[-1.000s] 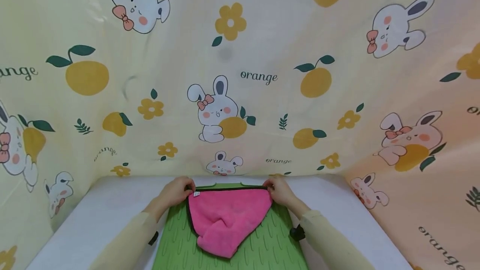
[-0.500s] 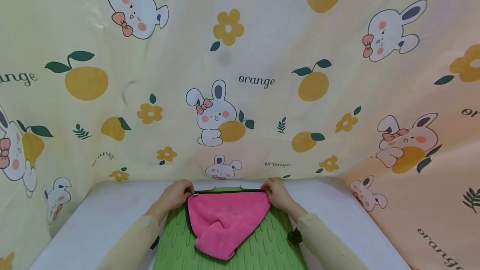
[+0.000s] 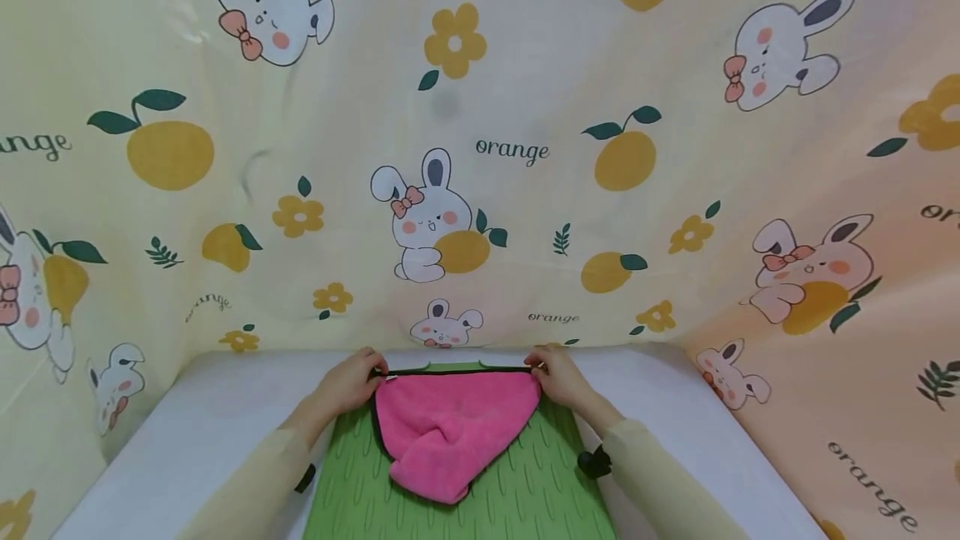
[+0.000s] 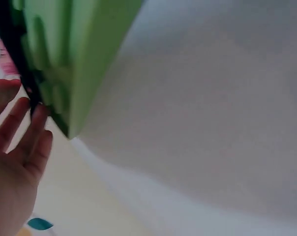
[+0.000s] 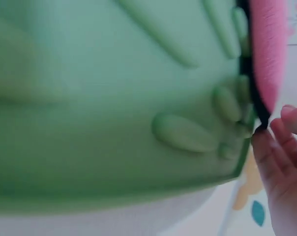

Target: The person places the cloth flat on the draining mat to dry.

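Two hands pinch the far corners of a pink cloth over a green board

The left hand (image 3: pixel 351 379) pinches the far left corner of a pink cloth (image 3: pixel 465 415) between thumb and fingers. The right hand (image 3: pixel 561 379) pinches the far right corner in the same way, and its wrist view shows the corner between thumb and fingertips.

The cloth is at the far end of a green board (image 3: pixel 540 486). Its black edging (image 3: pixel 457 372) runs nearly straight between the two hands and continues down the left side. Toward the near side the cloth narrows to a rumpled, folded end over the middle of the board. Whether the far edge touches the board cannot be told.

The board has raised ridges, and a strip of its far end shows beyond the cloth. It is on a white table (image 3: pixel 225 423), which shows to the left and right of it. Pale sleeves (image 3: pixel 251 477) cover both forearms. Behind the table hangs a cream sheet (image 3: pixel 525 215) printed with rabbits, oranges, flowers and the word "orange".
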A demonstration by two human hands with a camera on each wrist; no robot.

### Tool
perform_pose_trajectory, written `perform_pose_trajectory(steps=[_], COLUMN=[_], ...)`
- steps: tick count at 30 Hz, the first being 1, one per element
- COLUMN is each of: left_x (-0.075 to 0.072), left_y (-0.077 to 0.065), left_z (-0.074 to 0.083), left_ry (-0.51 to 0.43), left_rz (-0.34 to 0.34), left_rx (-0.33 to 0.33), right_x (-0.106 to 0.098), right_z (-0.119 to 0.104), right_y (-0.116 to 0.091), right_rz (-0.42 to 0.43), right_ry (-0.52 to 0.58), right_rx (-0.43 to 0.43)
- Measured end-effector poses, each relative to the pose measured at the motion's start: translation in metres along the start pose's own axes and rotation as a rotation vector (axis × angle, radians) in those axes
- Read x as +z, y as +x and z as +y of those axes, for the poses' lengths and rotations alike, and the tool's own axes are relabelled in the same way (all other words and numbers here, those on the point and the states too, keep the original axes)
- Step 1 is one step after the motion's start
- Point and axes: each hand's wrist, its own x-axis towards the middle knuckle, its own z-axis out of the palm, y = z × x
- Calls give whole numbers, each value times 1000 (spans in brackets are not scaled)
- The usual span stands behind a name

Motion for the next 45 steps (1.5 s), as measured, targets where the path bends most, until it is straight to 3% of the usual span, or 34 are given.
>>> perform_pose_trajectory(steps=[4,11,13,22,31,36,41,45], left_x=[-9,-22,-25,-21,-17,-13,-9,-6], left_y=[-14,-42,-49,-73,-73,-75,-78,-80], left_z=[6,33,40,60,72,71,68,66], left_ry=[16,-152,-189,-276,-291,-260,-245,-245], left_rz=[51,85,82,-56,-152,-180,-183,-187], left_rx=[32,15,37,170,162,136,124,137], right_x=[-5,-14,-14,-2,16,26,30,33], right_z=[-10,-43,-53,-90,-116,-124,-130,-131], right_y=[-11,-46,-56,-86,-90,-90,-91,-94], right_rz=[43,91,79,-91,-216,-281,-324,-344], right_ry=[48,148,161,211,219,219,149,22], right_rx=[-25,-60,-78,-89,-99,-51,-28,-75])
